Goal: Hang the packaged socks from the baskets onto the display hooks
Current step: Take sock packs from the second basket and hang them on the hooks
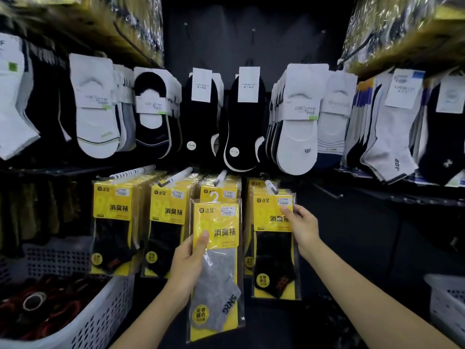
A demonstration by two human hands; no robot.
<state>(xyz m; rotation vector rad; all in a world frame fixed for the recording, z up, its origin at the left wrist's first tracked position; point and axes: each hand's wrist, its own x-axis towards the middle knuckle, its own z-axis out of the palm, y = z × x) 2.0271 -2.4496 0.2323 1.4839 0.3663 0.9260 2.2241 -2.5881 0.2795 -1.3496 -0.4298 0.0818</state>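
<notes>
My left hand grips a yellow pack with a grey sock by its left edge, upright in front of the lower row; its white hanger hook is free in the air below a display hook. My right hand pinches the right edge of a yellow pack with a black sock that hangs on the rightmost lower hook. Two more hooks to the left carry several yellow packs of black socks.
A white perforated basket with dark red and black goods stands at the lower left. Another white basket is at the right edge. The upper row holds several white, black and grey socks on card labels. Bare hooks jut out at the right.
</notes>
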